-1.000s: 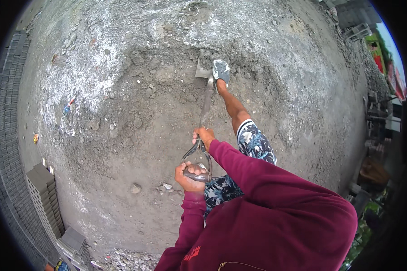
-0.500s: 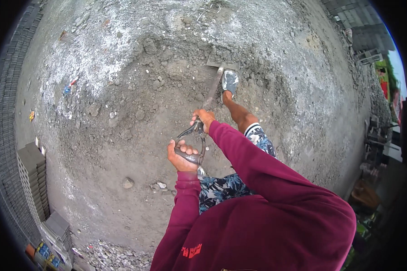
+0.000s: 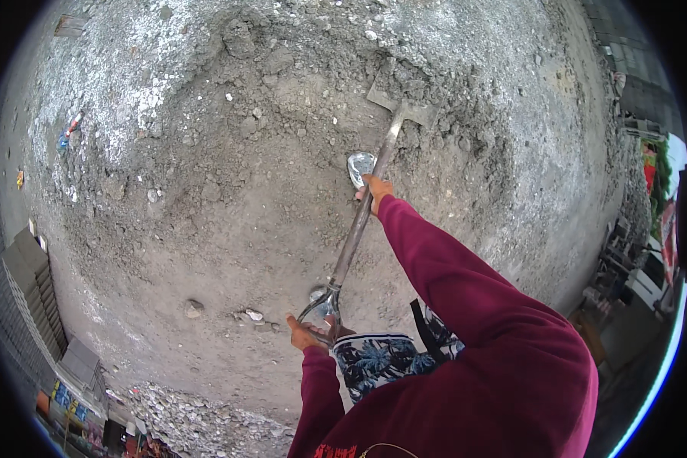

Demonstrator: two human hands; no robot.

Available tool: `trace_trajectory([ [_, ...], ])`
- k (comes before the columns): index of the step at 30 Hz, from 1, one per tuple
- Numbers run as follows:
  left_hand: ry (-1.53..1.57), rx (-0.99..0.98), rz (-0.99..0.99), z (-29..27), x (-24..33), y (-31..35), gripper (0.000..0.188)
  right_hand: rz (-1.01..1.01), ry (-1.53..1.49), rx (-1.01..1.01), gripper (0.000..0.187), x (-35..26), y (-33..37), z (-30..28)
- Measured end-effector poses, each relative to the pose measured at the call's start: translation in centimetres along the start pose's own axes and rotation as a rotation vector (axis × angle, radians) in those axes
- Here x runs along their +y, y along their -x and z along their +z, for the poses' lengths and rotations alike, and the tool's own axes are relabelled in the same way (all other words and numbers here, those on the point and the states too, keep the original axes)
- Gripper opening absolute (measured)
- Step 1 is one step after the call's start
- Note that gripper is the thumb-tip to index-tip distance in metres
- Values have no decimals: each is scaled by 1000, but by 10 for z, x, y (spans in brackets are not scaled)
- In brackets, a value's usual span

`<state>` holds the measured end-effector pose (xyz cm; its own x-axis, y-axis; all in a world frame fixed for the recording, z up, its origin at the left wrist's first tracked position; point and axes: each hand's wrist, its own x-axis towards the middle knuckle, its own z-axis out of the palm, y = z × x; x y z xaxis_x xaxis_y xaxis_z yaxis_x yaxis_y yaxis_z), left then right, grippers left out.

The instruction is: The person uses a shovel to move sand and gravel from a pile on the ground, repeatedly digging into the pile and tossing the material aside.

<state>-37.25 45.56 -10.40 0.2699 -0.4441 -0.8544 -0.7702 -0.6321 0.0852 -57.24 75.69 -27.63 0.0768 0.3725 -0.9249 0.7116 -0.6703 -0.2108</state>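
Observation:
A shovel (image 3: pixel 353 243) slants across the middle of the view, its flat metal blade (image 3: pixel 382 93) at the far end among loose grey soil. Dirt and small stones lie on the blade. My left hand (image 3: pixel 307 333) is closed round the D-shaped handle at the near end. Farther along, my right hand (image 3: pixel 377 192) grips the shaft from the right side. One of my shoes (image 3: pixel 360 166) stands just left of the shaft, short of the blade; the other (image 3: pixel 322 299) shows partly behind the handle.
Stacked grey blocks (image 3: pixel 32 267) stand at the left edge. Gravel (image 3: pixel 183 420) lies at the lower left. A loose stone (image 3: pixel 195 308) sits left of the handle. Rough rubble and whitish soil (image 3: pixel 504 46) spread around the dug patch. Various items line the right edge.
The shovel has tilted lower and its blade now carries soil. My right hand slid farther down the shaft. My foot came off the blade and stepped back; my left hand moved nearer my body.

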Motion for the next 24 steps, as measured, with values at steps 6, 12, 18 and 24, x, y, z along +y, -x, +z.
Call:
trace_trajectory([
  [6,60,38,129,-9,-4,10,44,-55,186,-69,34,-17,0,-5],
  [12,150,-108,241,-47,6,19,39,-196,41,-79,26,-30,94,-20],
  [18,199,-326,291,-139,7,33,37,-412,-128,-109,24,3,217,-71],
  [24,108,-290,456,-336,39,39,43,-338,-100,-142,31,151,309,-77],
])
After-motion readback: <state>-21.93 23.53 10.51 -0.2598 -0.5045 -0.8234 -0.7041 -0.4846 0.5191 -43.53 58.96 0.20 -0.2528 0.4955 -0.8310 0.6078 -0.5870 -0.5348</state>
